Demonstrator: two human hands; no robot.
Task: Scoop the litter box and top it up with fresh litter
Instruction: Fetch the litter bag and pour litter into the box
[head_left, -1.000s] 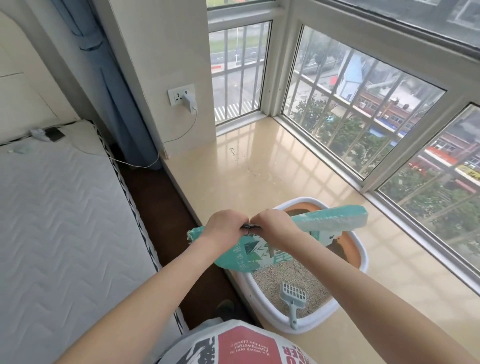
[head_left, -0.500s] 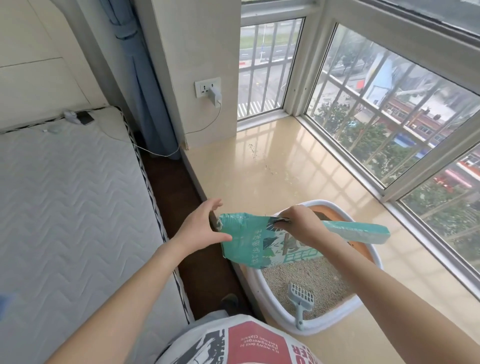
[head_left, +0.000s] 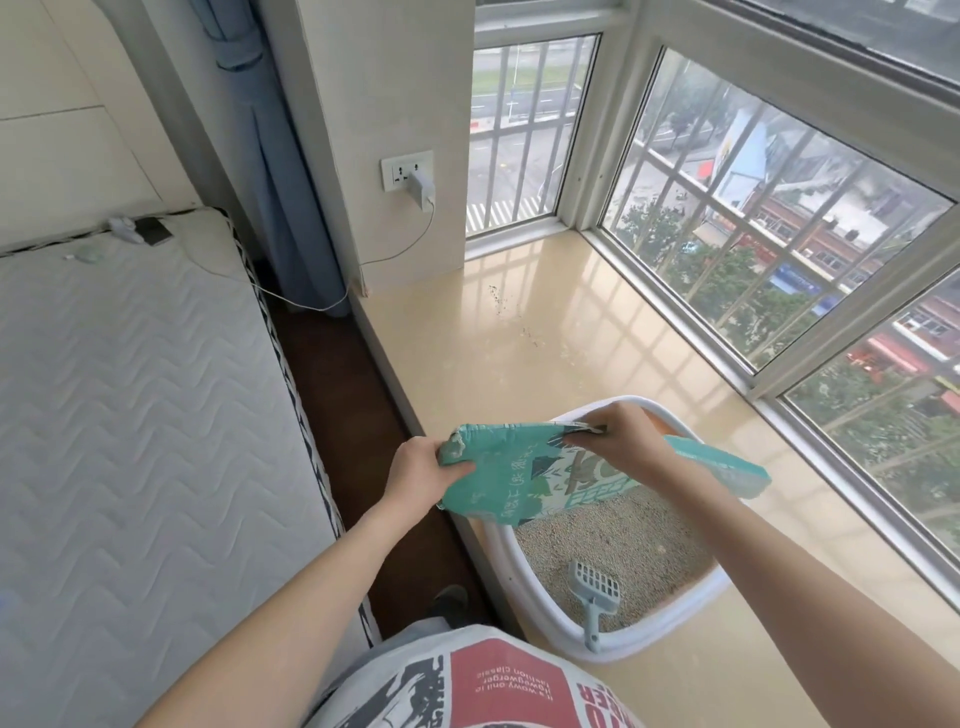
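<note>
A teal litter bag (head_left: 519, 480) hangs over the near-left part of a white litter box (head_left: 535, 608) on the beige window ledge. My left hand (head_left: 418, 475) grips the bag's left top corner, where the edge looks torn. My right hand (head_left: 621, 436) pinches the top edge further right, and a teal strip (head_left: 722, 470) trails from it past my right forearm. Grey litter (head_left: 613, 540) fills the box. A pale blue scoop (head_left: 595, 597) lies in the litter with its handle over the near rim.
The ledge (head_left: 545, 332) runs along barred windows and carries dark specks of scattered litter. A bare mattress (head_left: 130, 395) lies to the left across a dark floor gap. A charger (head_left: 421, 189) is plugged into the wall socket, its cable trailing to the mattress.
My hands, together at the bag's top a second ago, have pulled apart. The left hand opened briefly and now grips the bag's left corner. The torn strip hangs further right.
</note>
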